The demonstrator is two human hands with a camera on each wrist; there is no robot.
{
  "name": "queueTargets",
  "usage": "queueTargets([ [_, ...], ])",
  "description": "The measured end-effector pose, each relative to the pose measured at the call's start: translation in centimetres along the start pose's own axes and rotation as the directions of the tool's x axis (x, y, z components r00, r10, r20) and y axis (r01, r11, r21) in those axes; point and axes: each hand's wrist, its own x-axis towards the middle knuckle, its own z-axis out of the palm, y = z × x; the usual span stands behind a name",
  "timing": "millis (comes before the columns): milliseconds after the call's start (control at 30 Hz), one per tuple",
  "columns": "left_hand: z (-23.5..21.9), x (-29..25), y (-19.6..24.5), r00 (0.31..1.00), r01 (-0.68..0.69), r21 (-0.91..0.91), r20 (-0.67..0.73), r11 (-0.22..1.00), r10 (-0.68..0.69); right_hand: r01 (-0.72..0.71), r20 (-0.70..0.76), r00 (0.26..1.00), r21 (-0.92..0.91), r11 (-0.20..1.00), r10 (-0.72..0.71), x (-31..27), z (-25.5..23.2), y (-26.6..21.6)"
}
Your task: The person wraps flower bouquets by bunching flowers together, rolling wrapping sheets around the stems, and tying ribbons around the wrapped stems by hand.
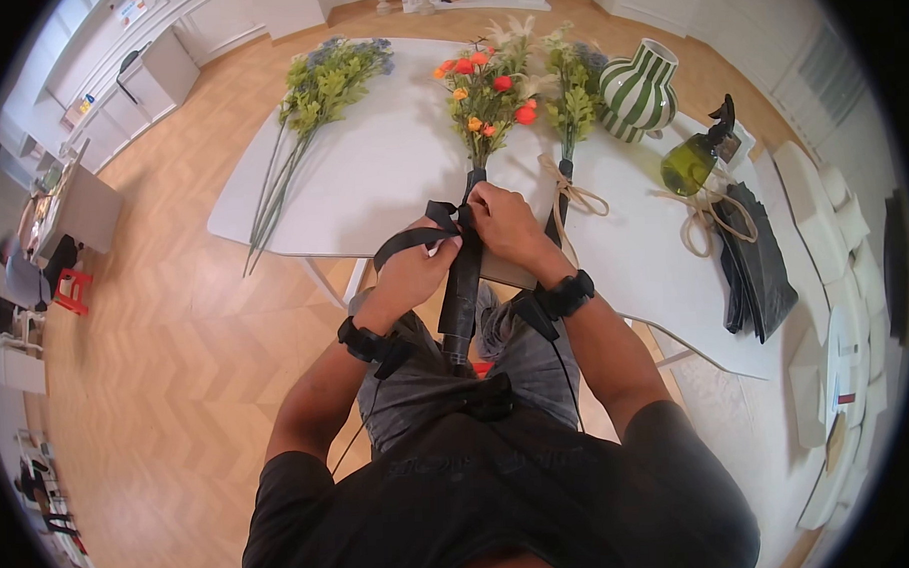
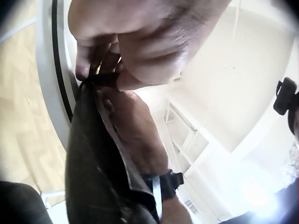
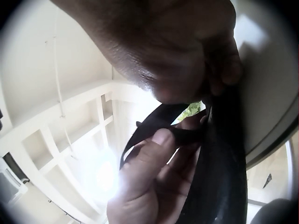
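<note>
The left hand [image 1: 409, 276] pinches a black ribbon [image 1: 401, 242] between thumb and fingers, which keeps its loop standing off the bundle, to the left. The right hand [image 1: 511, 225] has its fingers curled in at the neck of the dark wrap [image 1: 463, 284], where the ribbon crosses; it seems to pinch the ribbon there against the wrap, though the fingertips are partly hidden and the wrist views are dim. Held at that narrow point, the stems are likely kept gathered.

The wrap runs from the hands over the near edge of the white table [image 1: 380, 146] toward the person's lap, a position that gives both hands access from either side. Its red and orange flowers [image 1: 493, 97] lie beyond the hands, pointing to the far side.

Just right of it, a second leafy bunch [image 1: 573, 105] also has a dark-wrapped base, with a tan cord [image 1: 571, 192] in a bow around it. Loose greenery [image 1: 318, 88] lies at the left, its bare stems reaching past the near edge. Farther right are a green-and-white striped vase [image 1: 633, 97] and a green spray bottle [image 1: 687, 166]; nearer, another loop of cord [image 1: 704, 215] lies beside folded dark sheets [image 1: 764, 263].
</note>
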Motion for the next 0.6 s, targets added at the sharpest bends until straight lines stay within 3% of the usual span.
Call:
queueTargets([
  [33,-0.3,0.1,0.4,1.000,-0.001,0.001,-0.003,1.000,0.001,0.003,0.000,1.000,0.000,1.000,-0.003,0.0,0.0,0.0],
  [100,-0.8,0.6,1.1,0.954,0.278,0.027,0.107,0.960,-0.279,0.016,0.045,0.999,-0.029,0.999,-0.014,-0.1,-0.3,-0.5],
  [233,-0.5,1.7,1.1,0.942,0.318,-0.027,0.124,0.948,-0.313,-0.014,0.021,1.000,-0.124,0.992,0.016,-0.1,0.3,-0.7],
  [300,-0.1,2.0,0.4,0.939,0.345,-0.407,0.145,0.846,-0.313,-0.050,0.009,0.999,-0.159,0.986,0.052,-0.1,0.3,-1.3],
  [333,-0.1,2.2,0.0,0.939,0.345,-0.407,0.146,0.846,-0.313,-0.051,0.008,0.999,-0.160,0.986,0.053,-0.2,0.3,-1.4],
  [400,-0.9,2.5,1.2,0.927,0.364,-0.579,0.145,0.730,-0.347,-0.060,0.010,0.998,-0.239,0.969,0.064,-0.3,0.4,-1.9],
  [533,-1.2,3.1,0.9,0.920,0.381,-0.620,0.185,0.686,-0.345,-0.054,0.041,0.997,-0.315,0.947,0.071,-0.7,0.4,-2.8],
  [600,-1.3,3.2,1.4,0.923,0.373,-0.626,0.178,0.684,-0.340,0.027,0.017,1.000,-0.302,0.953,-0.023,-0.9,0.6,-2.5],
])
